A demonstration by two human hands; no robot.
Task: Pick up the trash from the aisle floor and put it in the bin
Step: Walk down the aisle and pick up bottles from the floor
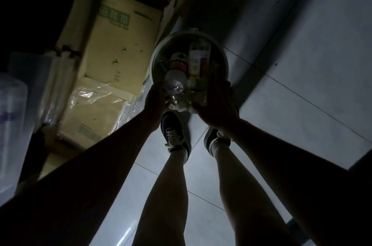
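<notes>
— Fingers?
— Too dark to tell their spread; the left hand [156, 102] seems to grip a clear bottle [174, 84], the right hand [216, 104] a green carton [198, 82], both at the near rim.
— Why there?
— To drop them in, I'd judge — the bin [223, 54] already holds a carton and a red-labelled bottle.

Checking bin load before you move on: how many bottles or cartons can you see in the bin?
2: a clear plastic bottle on the left side of the bin, and a green-and-white carton beside it on the right. More may be hidden beneath; it's dim.
</notes>
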